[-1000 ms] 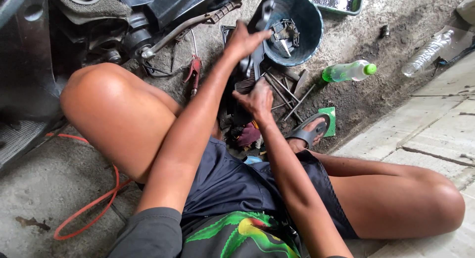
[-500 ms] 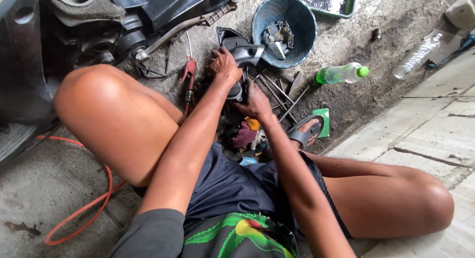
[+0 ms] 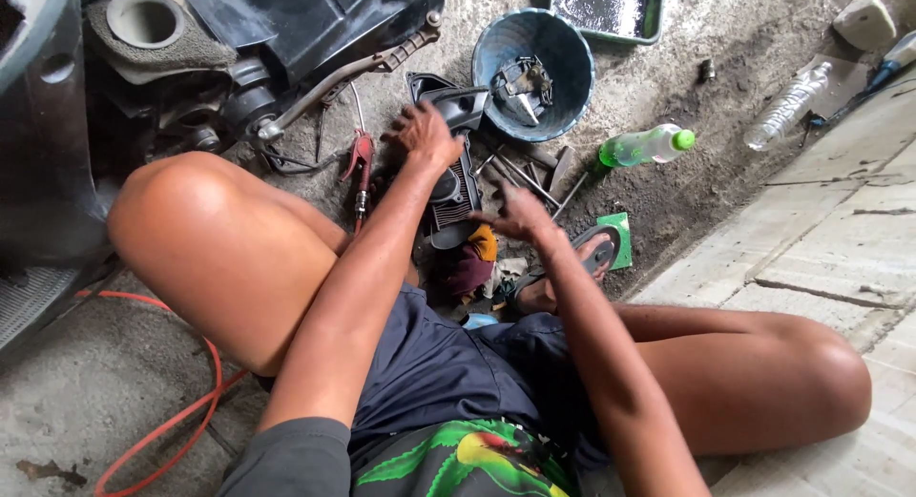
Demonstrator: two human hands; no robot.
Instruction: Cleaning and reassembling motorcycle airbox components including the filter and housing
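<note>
Bucket (image 3: 501, 53) behind ribbed cover (image 3: 456, 187); bottle (image 3: 644, 146) to its right, pliers (image 3: 362, 168) left.

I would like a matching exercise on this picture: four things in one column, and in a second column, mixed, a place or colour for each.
Things:
1. bucket
2. bottle with green cap
3. hose
4. left hand

Places or colours:
A. orange-red, on the floor beside the left leg
B. over the black ribbed part
C. blue, round, with metal parts inside
D. lying on its side, right of the bucket

Pairs: 1-C, 2-D, 3-A, 4-B
</note>
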